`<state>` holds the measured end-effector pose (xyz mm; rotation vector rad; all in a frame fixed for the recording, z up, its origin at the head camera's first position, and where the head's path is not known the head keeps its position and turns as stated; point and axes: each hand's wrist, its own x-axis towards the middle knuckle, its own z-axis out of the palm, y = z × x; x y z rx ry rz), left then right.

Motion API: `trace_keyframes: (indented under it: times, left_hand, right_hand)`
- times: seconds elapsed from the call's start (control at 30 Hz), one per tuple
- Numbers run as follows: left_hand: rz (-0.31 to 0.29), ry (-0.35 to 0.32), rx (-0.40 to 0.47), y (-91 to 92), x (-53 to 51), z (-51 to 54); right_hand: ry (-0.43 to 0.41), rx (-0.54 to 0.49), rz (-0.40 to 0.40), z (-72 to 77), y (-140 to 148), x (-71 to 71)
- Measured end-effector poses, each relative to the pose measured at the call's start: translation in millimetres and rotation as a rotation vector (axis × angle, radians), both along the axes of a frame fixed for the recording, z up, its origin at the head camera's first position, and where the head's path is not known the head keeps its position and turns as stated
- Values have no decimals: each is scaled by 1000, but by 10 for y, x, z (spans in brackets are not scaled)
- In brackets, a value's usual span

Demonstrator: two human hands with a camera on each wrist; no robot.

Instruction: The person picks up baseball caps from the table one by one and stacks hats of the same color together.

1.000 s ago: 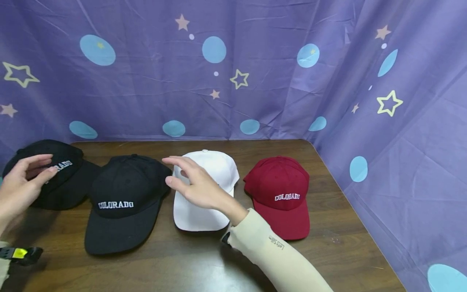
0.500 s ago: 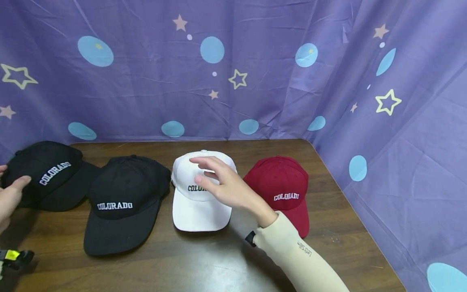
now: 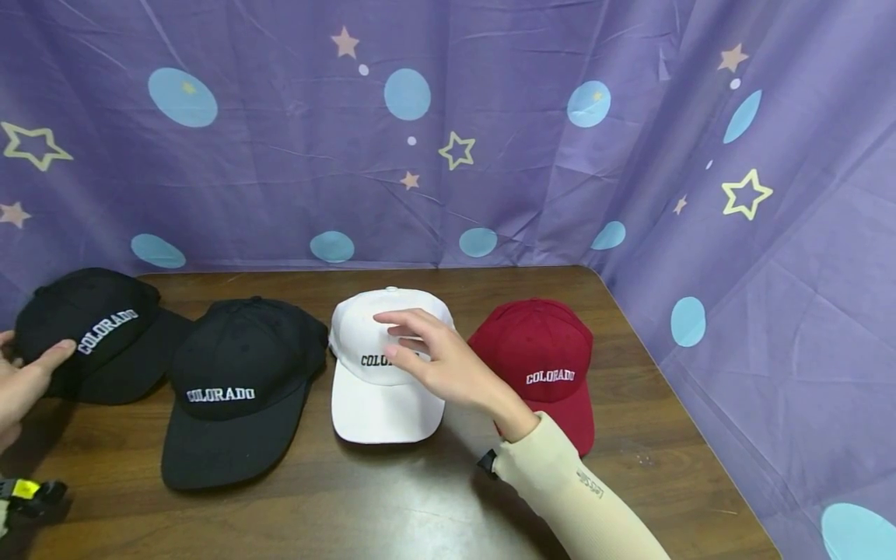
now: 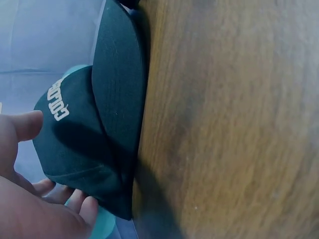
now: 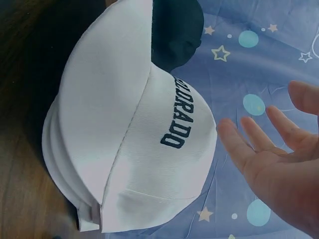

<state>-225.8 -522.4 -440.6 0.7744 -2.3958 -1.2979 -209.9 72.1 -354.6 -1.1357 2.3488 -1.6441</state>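
Observation:
Four-panel talk aside, a black cap [image 3: 84,334] marked COLORADO sits tilted at the far left of the table. My left hand [image 3: 24,389] is at its left side; in the left wrist view the thumb [image 4: 30,124] is by the lettering and the fingers [image 4: 82,204] lie loosely bent along the crown's lower edge. Whether they press on it I cannot tell. My right hand [image 3: 448,358] hovers before a white cap [image 3: 385,412], fingers relaxed and apart, holding nothing. In the right wrist view, layered white edges show under the white cap's [image 5: 104,99] brim.
Between the left black cap and the white one sits another black cap [image 3: 238,373]. A red cap [image 3: 539,342] stands at the right, partly behind my right forearm. The wooden table [image 3: 336,513] meets a purple curtain [image 3: 518,179] at the back and right.
My right hand has moved right, from beside the middle black cap to before the white cap. The left hand has shifted left, then slightly back right to the left black cap's side.

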Motion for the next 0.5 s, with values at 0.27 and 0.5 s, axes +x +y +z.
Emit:
trace_keyframes:
  times: [0.27,0.5]
  left_hand:
    - [32,-27,-20,-122,-38,-73]
    - [0,-17,-77,-277,-19,-122]
  right_hand:
    - [-21,-3,-8,-18,27,8]
    - [-54,-15,-14,-35,38,19]
